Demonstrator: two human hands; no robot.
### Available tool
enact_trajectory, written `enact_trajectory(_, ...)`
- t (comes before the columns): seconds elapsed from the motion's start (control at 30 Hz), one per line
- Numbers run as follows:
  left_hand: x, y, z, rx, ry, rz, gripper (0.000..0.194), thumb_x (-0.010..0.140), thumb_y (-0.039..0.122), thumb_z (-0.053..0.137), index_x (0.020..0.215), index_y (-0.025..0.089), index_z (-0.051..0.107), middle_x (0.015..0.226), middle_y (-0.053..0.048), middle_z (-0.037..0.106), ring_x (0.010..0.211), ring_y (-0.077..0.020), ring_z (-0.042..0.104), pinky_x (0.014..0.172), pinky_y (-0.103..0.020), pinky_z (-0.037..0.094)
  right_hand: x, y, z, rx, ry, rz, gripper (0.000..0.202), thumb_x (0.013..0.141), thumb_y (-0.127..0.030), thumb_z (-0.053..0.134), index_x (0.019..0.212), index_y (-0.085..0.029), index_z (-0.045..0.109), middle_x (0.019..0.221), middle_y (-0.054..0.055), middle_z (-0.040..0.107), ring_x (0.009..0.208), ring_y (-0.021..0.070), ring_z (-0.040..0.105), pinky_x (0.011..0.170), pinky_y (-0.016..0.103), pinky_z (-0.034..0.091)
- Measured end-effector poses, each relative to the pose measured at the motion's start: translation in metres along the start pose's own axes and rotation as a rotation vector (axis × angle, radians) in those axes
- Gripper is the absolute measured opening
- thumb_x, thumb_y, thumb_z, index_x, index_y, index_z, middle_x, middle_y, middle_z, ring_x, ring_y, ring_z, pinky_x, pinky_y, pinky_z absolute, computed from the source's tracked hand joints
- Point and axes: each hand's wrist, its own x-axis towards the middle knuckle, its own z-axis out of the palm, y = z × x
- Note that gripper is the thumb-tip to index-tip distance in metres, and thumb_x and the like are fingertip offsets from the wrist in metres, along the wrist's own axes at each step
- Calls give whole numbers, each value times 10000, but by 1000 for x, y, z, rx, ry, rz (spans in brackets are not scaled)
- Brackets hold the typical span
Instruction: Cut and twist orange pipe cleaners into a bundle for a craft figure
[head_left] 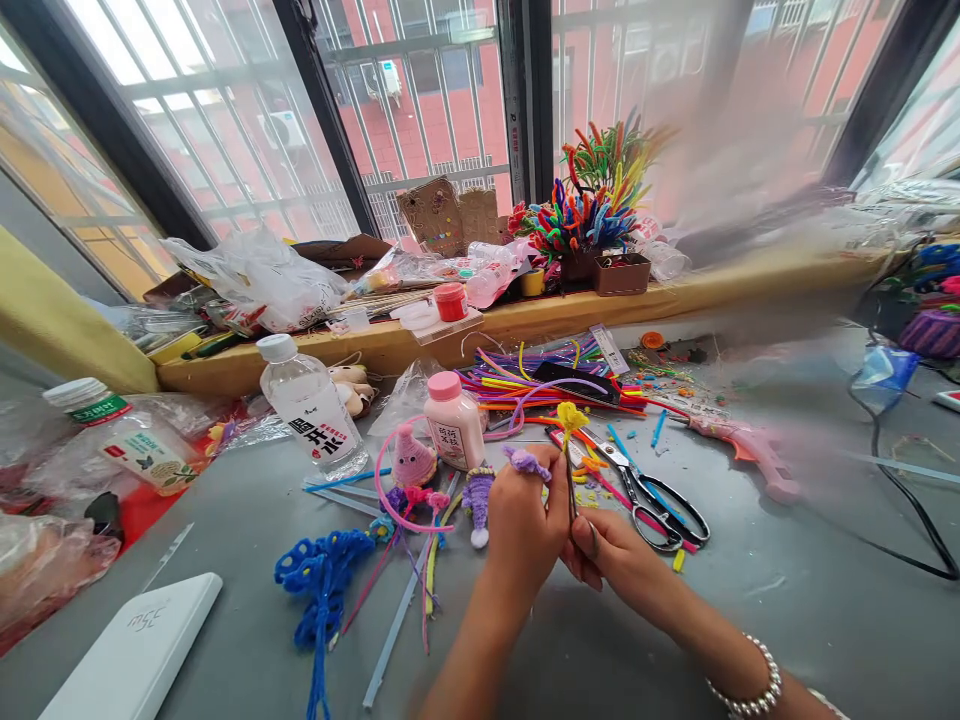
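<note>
My left hand (pixel 525 515) is closed around the upper stem of a small yellow pipe cleaner flower (pixel 572 417), whose head stands above the fingers. A purple fuzzy ring (pixel 527 462) sits on a finger of that hand. Just below, my right hand (pixel 611 545) pinches the lower, dark part of the stem; my fingers partly hide it. Black-handled scissors (pixel 645 495) lie open to the right, close to both hands. Beside my left hand are a purple crocheted figure (pixel 478 503), a pink crocheted figure (pixel 412 460) and several fuzzy flowers.
A blue pipe cleaner piece (pixel 322 575) and a white power bank (pixel 135 650) lie left. Bottles (pixel 311 415) stand behind, near bundled pipe cleaners (pixel 517 390). A pink glue gun (pixel 750 450) and black cable (pixel 907 510) are right. The cluttered windowsill (pixel 337 345) runs behind; the upper right is blurred.
</note>
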Motion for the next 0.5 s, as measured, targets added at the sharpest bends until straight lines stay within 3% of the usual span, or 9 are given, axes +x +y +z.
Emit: enact_trajectory(0.5, -1, 5, 0, -31, 8, -10, 153, 819, 206, 369, 777, 191, 515, 718, -20, 605, 690, -137, 559, 631, -241, 405, -5, 3, -1, 73, -13, 9, 614, 669, -742, 283, 532, -159, 421, 495, -27, 377, 433, 74, 325, 424, 217, 251)
